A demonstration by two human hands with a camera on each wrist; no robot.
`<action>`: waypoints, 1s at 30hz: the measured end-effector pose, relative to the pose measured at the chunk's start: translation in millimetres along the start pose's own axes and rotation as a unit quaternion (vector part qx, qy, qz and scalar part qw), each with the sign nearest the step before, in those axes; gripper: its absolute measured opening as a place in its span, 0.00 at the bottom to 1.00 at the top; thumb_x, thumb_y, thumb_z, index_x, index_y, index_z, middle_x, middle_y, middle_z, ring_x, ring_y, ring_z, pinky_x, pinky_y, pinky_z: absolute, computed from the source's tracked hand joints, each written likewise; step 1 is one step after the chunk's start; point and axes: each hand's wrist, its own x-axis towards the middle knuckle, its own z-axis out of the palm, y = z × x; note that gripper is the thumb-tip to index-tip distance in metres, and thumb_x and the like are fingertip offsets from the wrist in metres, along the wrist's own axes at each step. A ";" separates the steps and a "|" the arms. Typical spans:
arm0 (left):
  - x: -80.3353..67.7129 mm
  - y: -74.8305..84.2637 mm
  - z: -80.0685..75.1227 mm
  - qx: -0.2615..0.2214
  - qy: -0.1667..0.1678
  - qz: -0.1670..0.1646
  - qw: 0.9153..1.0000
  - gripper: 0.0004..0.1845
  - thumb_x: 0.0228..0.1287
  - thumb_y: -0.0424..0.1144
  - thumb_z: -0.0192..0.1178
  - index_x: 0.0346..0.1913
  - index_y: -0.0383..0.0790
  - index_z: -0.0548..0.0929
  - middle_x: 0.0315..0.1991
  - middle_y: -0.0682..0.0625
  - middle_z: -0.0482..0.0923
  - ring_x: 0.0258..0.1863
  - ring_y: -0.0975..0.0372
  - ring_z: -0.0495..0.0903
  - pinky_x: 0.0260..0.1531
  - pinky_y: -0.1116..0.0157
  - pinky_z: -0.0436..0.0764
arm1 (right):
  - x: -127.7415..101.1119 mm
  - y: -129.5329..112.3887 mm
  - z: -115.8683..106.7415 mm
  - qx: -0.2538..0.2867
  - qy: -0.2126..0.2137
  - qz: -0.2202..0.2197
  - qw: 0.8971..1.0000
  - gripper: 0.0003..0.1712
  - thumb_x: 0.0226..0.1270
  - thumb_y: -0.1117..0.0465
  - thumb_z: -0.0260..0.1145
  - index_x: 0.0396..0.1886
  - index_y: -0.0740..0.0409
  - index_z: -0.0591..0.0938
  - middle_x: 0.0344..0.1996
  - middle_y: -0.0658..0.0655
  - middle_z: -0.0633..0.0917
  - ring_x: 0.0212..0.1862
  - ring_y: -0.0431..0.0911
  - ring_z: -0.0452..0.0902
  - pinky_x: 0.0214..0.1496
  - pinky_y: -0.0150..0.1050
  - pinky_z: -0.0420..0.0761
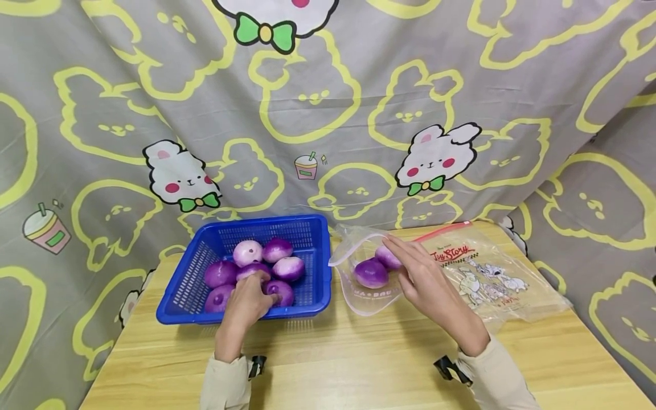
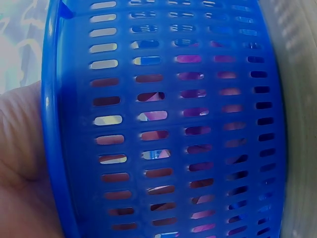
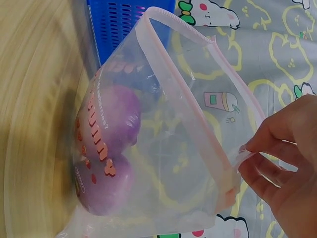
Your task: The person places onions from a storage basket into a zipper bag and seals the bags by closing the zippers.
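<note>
While left fingers grip an onion, right fingers pinch the "Toy Story" bag.

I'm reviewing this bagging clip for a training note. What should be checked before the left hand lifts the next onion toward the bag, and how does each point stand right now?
1. Left hand has fingers on an onion in the blue basket: ok; a firm grip, cannot tell.
2. Right hand pinches the zip bag rim: ok.
3. Bag mouth open toward the basket: ok.
4. Room in the bag beside the two onions already inside: ok.
5. Basket stays put on the table: cannot tell.
</note>
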 end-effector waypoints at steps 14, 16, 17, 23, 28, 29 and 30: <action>-2.5 7.7 -7.3 -0.009 0.037 0.025 0.999 0.23 0.50 0.31 0.72 0.50 0.28 0.81 0.46 0.34 0.82 0.50 0.40 0.80 0.50 0.42 0.76 | -0.8 -0.2 1.1 0.000 0.002 0.000 1.000 0.38 0.53 0.82 0.62 0.67 0.65 0.74 0.66 0.64 0.75 0.64 0.56 0.72 0.66 0.53 0.71; -3.3 9.8 -8.5 -0.014 0.048 0.030 0.998 0.22 0.50 0.31 0.71 0.50 0.28 0.81 0.46 0.33 0.81 0.51 0.41 0.79 0.51 0.42 0.75 | -0.5 -0.4 1.1 0.000 0.002 0.000 1.000 0.37 0.53 0.81 0.62 0.67 0.65 0.74 0.66 0.65 0.75 0.64 0.56 0.72 0.65 0.53 0.71; -3.7 11.1 -9.2 -0.017 0.053 0.033 0.998 0.22 0.50 0.30 0.71 0.51 0.27 0.81 0.46 0.33 0.81 0.51 0.41 0.79 0.52 0.42 0.75 | -0.4 -0.6 1.0 0.000 0.002 0.001 1.000 0.37 0.53 0.81 0.62 0.67 0.65 0.74 0.66 0.65 0.75 0.64 0.56 0.72 0.65 0.53 0.71; -7.3 19.4 -13.6 -0.027 0.080 0.049 0.995 0.23 0.50 0.29 0.70 0.52 0.28 0.81 0.49 0.34 0.81 0.53 0.41 0.78 0.52 0.41 0.74 | -0.4 -1.5 1.4 -0.004 0.003 0.004 1.000 0.37 0.53 0.81 0.62 0.67 0.65 0.74 0.66 0.64 0.75 0.64 0.56 0.72 0.65 0.54 0.72; -11.3 28.9 -19.2 -0.029 0.095 0.062 0.993 0.24 0.51 0.29 0.71 0.54 0.30 0.82 0.52 0.33 0.80 0.55 0.41 0.78 0.54 0.41 0.73 | -0.9 -1.9 2.2 -0.004 0.006 0.005 1.000 0.37 0.53 0.81 0.62 0.67 0.65 0.75 0.66 0.63 0.75 0.64 0.56 0.72 0.65 0.54 0.72; -12.2 31.3 -20.4 -0.031 0.098 0.065 0.993 0.24 0.51 0.30 0.71 0.54 0.31 0.82 0.52 0.33 0.80 0.55 0.41 0.78 0.55 0.41 0.73 | -1.0 -2.0 2.4 -0.003 0.006 0.005 1.000 0.37 0.53 0.81 0.62 0.67 0.65 0.74 0.66 0.63 0.75 0.64 0.56 0.72 0.65 0.55 0.72; -13.3 33.6 -21.5 -0.033 0.101 0.069 0.992 0.25 0.51 0.30 0.71 0.55 0.32 0.82 0.53 0.33 0.79 0.55 0.42 0.77 0.56 0.41 0.73 | -0.9 -2.0 2.5 -0.002 0.006 0.006 1.000 0.37 0.53 0.81 0.62 0.67 0.65 0.74 0.66 0.63 0.75 0.65 0.56 0.72 0.65 0.54 0.71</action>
